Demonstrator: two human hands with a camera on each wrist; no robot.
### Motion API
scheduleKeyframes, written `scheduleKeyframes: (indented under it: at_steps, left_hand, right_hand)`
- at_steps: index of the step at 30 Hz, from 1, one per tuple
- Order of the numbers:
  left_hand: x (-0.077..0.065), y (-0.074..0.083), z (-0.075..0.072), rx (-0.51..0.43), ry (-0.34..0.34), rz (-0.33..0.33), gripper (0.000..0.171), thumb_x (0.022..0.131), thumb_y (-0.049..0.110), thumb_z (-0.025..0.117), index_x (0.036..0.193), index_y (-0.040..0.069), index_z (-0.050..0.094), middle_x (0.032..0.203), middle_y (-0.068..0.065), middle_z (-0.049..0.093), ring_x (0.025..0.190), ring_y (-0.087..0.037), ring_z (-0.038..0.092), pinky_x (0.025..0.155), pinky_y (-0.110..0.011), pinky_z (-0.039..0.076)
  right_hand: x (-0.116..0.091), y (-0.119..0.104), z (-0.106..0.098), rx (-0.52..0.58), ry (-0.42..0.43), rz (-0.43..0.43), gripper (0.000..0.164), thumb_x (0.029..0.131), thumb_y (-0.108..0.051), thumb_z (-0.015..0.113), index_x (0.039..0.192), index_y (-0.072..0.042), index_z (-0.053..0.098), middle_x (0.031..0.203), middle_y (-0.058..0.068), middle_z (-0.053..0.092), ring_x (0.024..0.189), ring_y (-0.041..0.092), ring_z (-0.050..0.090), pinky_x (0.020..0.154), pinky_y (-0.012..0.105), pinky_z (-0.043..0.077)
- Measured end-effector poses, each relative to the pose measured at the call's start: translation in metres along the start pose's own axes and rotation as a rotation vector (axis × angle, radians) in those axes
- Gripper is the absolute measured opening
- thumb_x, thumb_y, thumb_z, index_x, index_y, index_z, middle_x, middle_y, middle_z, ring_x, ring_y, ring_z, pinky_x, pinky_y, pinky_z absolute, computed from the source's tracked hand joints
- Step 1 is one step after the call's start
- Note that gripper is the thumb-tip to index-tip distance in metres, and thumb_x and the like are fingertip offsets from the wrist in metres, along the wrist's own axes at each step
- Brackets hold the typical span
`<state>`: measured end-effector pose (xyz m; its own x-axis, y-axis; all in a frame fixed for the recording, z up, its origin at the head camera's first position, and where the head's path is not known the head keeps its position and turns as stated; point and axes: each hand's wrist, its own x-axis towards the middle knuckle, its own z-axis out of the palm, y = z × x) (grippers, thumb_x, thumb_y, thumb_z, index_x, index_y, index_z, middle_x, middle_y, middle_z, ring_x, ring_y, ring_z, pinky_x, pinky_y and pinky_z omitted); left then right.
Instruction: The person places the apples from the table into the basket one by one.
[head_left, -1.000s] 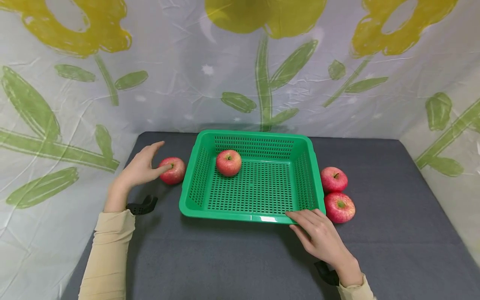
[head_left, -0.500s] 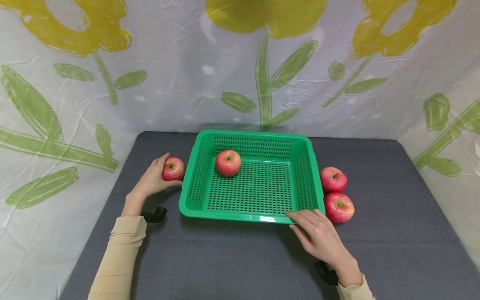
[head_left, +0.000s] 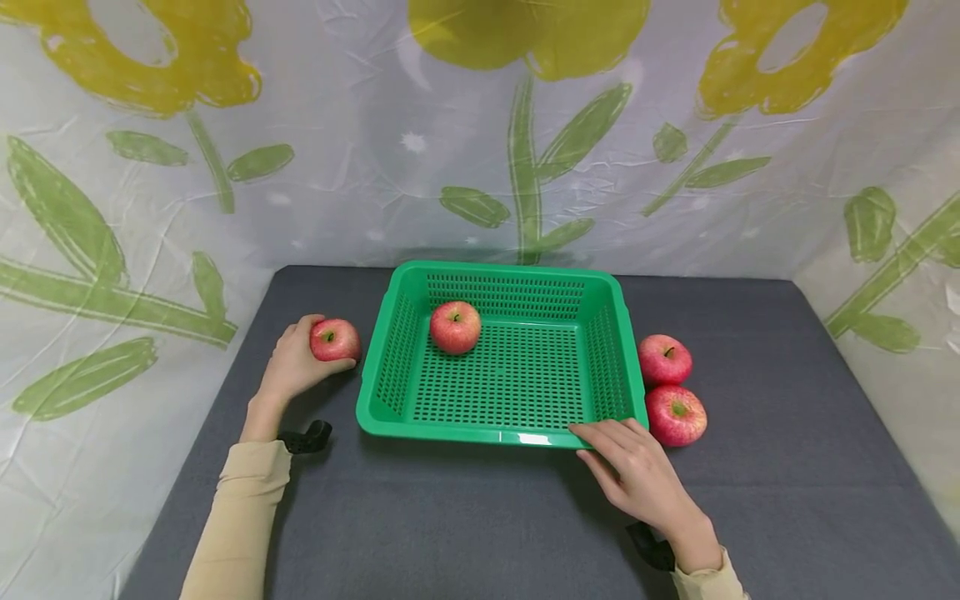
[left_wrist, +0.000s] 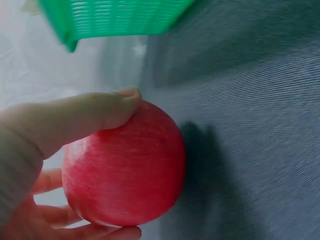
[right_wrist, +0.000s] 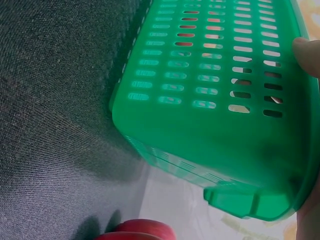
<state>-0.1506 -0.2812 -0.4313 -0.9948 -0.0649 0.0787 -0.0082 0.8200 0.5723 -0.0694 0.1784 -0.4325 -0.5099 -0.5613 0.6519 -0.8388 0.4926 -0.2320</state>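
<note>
In the head view my left hand [head_left: 295, 360] grips a red apple [head_left: 339, 340] to the left of the green basket [head_left: 442, 430]. The left wrist view shows the thumb [left_wrist: 95, 116] across one side of this apple and several fingers beneath its other side. A dark shadow lies beside it on the cloth; I cannot tell whether it still touches. My right hand [head_left: 637, 472] holds the basket's front right corner, fingers over the rim. Its thumb [right_wrist: 308, 56] lies against the outer wall in the right wrist view. Another apple [head_left: 455, 327] sits inside the basket at the back left.
Two apples stand right of the basket, the farther apple [head_left: 665, 360] touching or nearly touching the nearer apple [head_left: 677, 416]. Dark grey cloth [head_left: 450, 525] covers the table. A white curtain [head_left: 360, 167] with painted flowers hangs behind and at both sides.
My left hand came in from above and left of the apple, closed round it, then shifted slightly left with it. The right hand and basket stayed put.
</note>
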Motion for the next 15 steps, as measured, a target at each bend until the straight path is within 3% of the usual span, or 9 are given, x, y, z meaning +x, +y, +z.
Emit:
scheduleKeyframes:
  at_steps: [6,11,15]
  left_hand:
    - [-0.006,0.021,-0.031,-0.063,0.122,0.026,0.083,0.065,0.035,0.077,0.127,-0.002,0.035,0.112,-0.022,0.044,0.097,-0.038,0.042,0.072,-0.050,0.040]
    - [-0.001,0.059,-0.059,-0.103,0.145,0.115,0.079,0.065,0.032,0.078,0.125,-0.001,0.037,0.113,-0.017,0.046,0.096,-0.032,0.044,0.073,-0.047,0.040]
    - [0.007,0.094,-0.066,-0.114,0.127,0.193,0.077,0.063,0.034,0.078,0.122,0.002,0.041,0.112,-0.014,0.047,0.096,-0.029,0.044,0.075,-0.046,0.039]
  right_hand:
    - [0.000,0.000,0.000,0.001,-0.003,0.001,0.031,0.092,-0.028,0.046,0.105,-0.006,0.064,0.090,-0.003,0.062,0.076,0.009,0.056,0.067,0.021,0.031]
    - [0.000,0.001,0.000,0.002,-0.004,0.002,0.031,0.092,-0.028,0.047,0.105,-0.005,0.064,0.090,-0.002,0.062,0.077,0.010,0.056,0.067,0.021,0.031]
    - [-0.001,0.001,0.000,0.003,-0.008,0.004,0.030,0.092,-0.028,0.047,0.106,-0.007,0.063,0.091,-0.003,0.062,0.076,0.009,0.056,0.067,0.021,0.031]
